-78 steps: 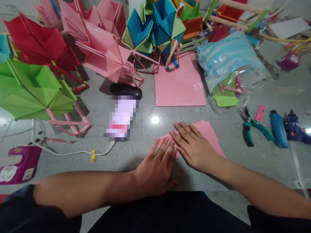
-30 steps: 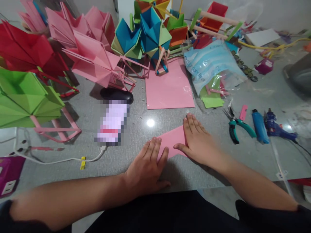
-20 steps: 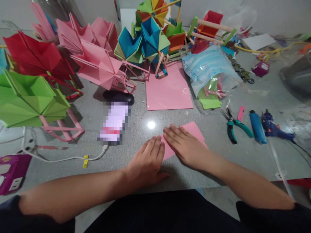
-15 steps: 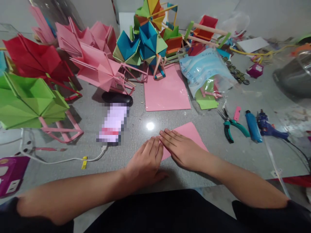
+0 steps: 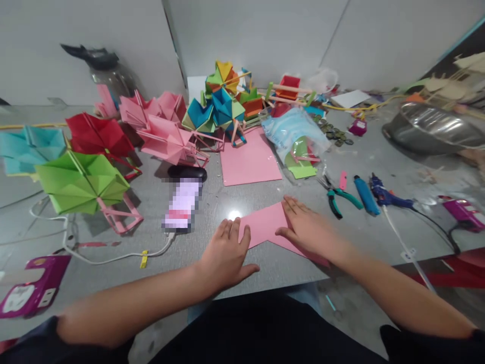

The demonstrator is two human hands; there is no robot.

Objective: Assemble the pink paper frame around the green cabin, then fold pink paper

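A folded pink sheet of paper [image 5: 261, 226] lies flat on the grey table near its front edge, with a notch along its near side. On its left end rest the fingertips of my left hand [image 5: 226, 253], fingers spread and thumb pointing right. My right hand [image 5: 308, 225] lies flat across the paper's right part, fingers stretched out, hiding some of it. Neither hand grips anything. Just behind is a flat stack of pink paper [image 5: 250, 164] in clear plastic.
At the left stand green [image 5: 81, 182], red and pink folded-paper wheel models. A phone [image 5: 184, 205] on a white cable lies left of my hands. To the right are pliers [image 5: 337, 197], a blue tube [image 5: 366, 194], a glue gun [image 5: 390, 192] and a metal bowl [image 5: 435, 129].
My hands have moved apart, the right one sliding rightward over the paper. More of the folded sheet now shows between them. The camera view has tilted up.
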